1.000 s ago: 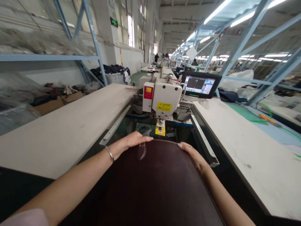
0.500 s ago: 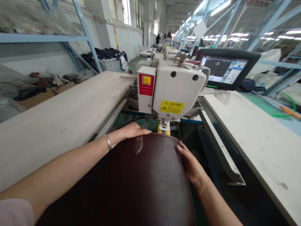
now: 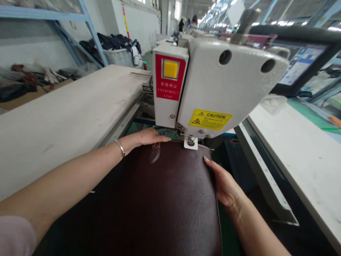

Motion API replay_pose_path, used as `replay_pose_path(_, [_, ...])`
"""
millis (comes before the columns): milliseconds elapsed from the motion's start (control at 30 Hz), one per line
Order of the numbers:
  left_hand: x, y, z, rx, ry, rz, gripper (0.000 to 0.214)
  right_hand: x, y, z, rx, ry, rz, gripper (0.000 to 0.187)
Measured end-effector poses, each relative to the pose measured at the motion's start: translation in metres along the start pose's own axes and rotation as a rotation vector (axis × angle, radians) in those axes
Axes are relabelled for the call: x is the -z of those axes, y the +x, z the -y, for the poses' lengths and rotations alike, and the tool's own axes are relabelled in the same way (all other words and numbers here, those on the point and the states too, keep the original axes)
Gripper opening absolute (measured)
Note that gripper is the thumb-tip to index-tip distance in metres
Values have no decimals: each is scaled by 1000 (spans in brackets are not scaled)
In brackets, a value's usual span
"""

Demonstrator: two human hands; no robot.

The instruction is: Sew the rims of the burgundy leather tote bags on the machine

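A dark brown leather bag fills the lower middle of the view, its top edge up against the sewing machine head. My left hand grips that top edge beside a strap tab, thumb along the rim and fingers hidden behind. At the bag's right edge my right hand is closed, thumb on the leather face and the other fingers out of sight behind it. A white presser plate with a round hole lies over the bag's top edge, between my hands. A faint round mark shows just below it.
A white tabletop stretches to the left, another to the right. Metal rails flank the machine's gap. A monitor stands at right; a bin of dark cloth stands behind at left. People appear far back.
The bag has moved forward, so its top edge now sits under the white plate. My view has come closer to the machine. Both hands keep hold of the bag.
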State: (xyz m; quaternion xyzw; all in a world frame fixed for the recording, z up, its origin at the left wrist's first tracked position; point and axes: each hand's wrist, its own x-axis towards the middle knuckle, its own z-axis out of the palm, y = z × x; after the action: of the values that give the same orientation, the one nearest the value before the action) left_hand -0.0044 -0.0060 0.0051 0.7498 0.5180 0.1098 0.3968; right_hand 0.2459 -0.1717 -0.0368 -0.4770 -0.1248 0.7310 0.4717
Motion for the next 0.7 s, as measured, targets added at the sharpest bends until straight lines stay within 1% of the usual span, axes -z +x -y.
replay_pose_path(67, [-4, -3, -2, 2, 67, 51, 59, 8, 1, -5, 4, -37, 8, 55])
replay_pose_path(100, [-7, -4, -3, -24, 79, 84, 59, 14, 2, -7, 33, -51, -10, 56])
replay_pose_path(133, [-11, -6, -5, -66, 62, 120, 59, 20, 3, -8, 99, -68, -53, 55])
replay_pose_path(200, [-20, -9, -9, -145, 19, 198, 58, 32, 5, -3, 326, -164, -139, 52])
replay_pose_path(233, [-24, -11, -11, -170, 5, 228, 58, 36, 6, 4, 438, -254, -141, 49])
replay_pose_path(267, [-27, -12, -12, -180, -3, 247, 58, 38, 6, 12, 510, -365, -94, 46])
replay_pose_path(300, [-28, -13, -14, -182, -9, 255, 59, 38, 6, 21, 528, -484, 5, 45])
replay_pose_path(333, [-29, -14, -14, -189, -16, 257, 59, 37, 5, 31, 493, -586, 144, 46])
replay_pose_path(400, [-27, -16, -15, -218, -50, 257, 58, 31, 4, 48, 326, -682, 424, 48])
replay_pose_path(433, [-26, -18, -15, -225, -66, 255, 59, 27, 4, 55, 236, -683, 529, 49])
replay_pose_path(467, [-24, -19, -15, -225, -75, 253, 59, 23, 4, 59, 158, -671, 601, 48])
replay_pose_path(500, [-23, -20, -15, -217, -78, 251, 60, 21, 4, 62, 95, -665, 641, 47])
replay_pose_path(567, [-23, -21, -15, -195, -75, 248, 61, 19, 4, 65, 25, -702, 658, 40])
replay_pose_path(633, [-24, -18, -16, -176, -63, 248, 61, 20, 7, 66, 13, -782, 648, 33])
replay_pose_path(700, [-26, -12, -15, -160, -54, 227, 61, 23, 12, 65, 46, -821, 592, 31])
